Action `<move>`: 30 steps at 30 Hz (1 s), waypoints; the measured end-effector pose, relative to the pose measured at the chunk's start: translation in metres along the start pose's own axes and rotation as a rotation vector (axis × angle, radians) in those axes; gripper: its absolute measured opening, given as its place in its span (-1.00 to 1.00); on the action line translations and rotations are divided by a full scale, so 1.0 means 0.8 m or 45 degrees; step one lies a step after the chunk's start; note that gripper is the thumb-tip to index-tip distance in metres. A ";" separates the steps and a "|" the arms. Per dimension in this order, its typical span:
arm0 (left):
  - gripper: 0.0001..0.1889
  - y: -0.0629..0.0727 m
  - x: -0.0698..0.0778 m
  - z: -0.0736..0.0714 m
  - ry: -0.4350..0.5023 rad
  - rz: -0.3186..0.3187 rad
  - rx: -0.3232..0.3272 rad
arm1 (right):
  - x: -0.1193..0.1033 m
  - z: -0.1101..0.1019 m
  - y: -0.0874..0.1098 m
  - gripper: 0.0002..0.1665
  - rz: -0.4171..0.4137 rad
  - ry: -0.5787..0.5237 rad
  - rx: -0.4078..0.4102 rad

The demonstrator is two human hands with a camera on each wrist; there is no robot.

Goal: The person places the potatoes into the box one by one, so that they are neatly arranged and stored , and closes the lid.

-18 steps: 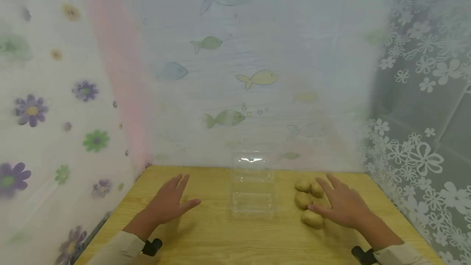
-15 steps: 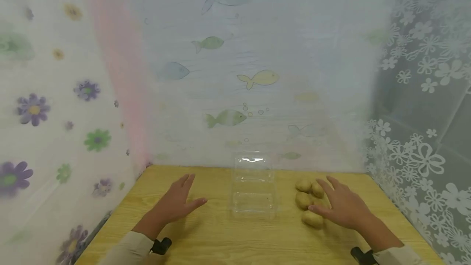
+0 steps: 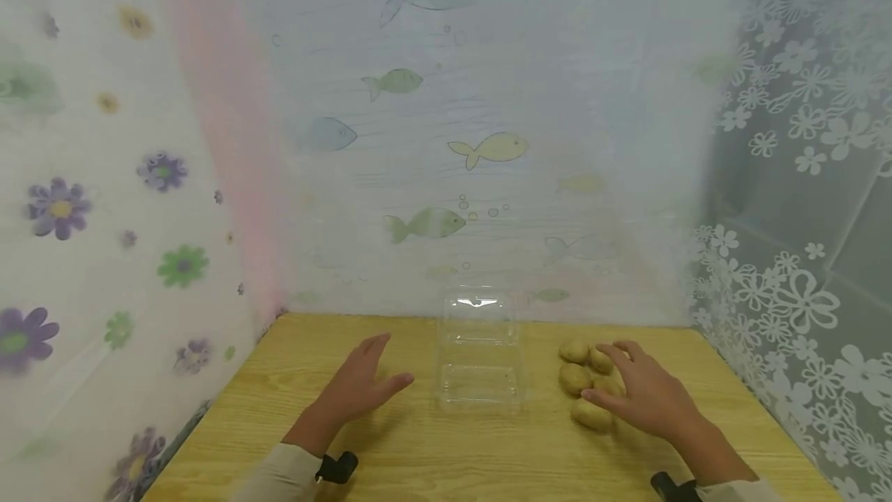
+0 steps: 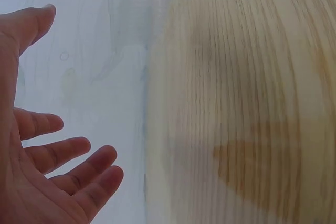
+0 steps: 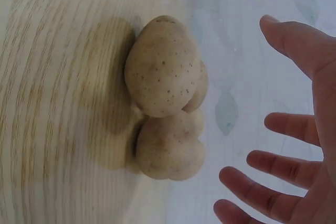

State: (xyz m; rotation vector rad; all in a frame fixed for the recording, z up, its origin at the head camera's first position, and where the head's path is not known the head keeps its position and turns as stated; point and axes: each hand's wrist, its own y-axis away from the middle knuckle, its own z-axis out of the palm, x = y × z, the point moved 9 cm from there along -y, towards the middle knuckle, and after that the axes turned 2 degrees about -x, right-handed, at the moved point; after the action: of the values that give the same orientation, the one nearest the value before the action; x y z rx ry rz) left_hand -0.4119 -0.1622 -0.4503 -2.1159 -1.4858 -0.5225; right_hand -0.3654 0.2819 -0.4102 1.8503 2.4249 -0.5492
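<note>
Several potatoes [image 3: 574, 379] lie in a loose cluster on the right part of the table. My right hand [image 3: 648, 393] hovers over their right side with fingers spread, holding nothing; in the right wrist view a speckled potato [image 5: 163, 66] shows beside the spread fingers. A clear plastic clamshell box [image 3: 479, 386] stands at the table's middle, its lid [image 3: 477, 316] raised at the back. My left hand [image 3: 358, 386] is left of the box, above the wood, thumb apart from relaxed fingers and nothing in it. The left wrist view shows the same hand [image 4: 58, 166] over bare wood.
The wooden table [image 3: 418, 455] meets a fish-patterned curtain [image 3: 432, 177] at its back edge. A flowered sheet [image 3: 139, 293] hangs on the left, and a sheet with white flowers [image 3: 801, 300] on the right. Black wrist cameras sit on both wrists.
My left hand has moved right, toward the clear box. The right hand has dipped slightly, its fingers bending a little more over the potatoes. Box and potatoes stay in place.
</note>
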 end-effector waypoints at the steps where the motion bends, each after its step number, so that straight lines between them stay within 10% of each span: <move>1: 0.01 -0.001 0.002 0.002 0.013 -0.001 0.006 | 0.001 0.001 0.000 0.00 0.006 -0.010 0.001; 18: -0.25 -0.030 0.034 0.048 0.392 0.055 0.056 | 0.006 0.026 0.004 -0.49 0.052 -0.234 -0.067; 30: -0.34 -0.027 0.042 0.066 0.460 0.046 0.037 | 0.009 0.031 0.011 -0.42 0.076 -0.222 -0.124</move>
State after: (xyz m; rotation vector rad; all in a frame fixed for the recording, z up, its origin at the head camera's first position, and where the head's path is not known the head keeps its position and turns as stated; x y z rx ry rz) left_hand -0.4193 -0.0992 -0.4697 -1.8983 -1.2402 -0.8150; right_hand -0.3639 0.2832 -0.4371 1.7512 2.2369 -0.5530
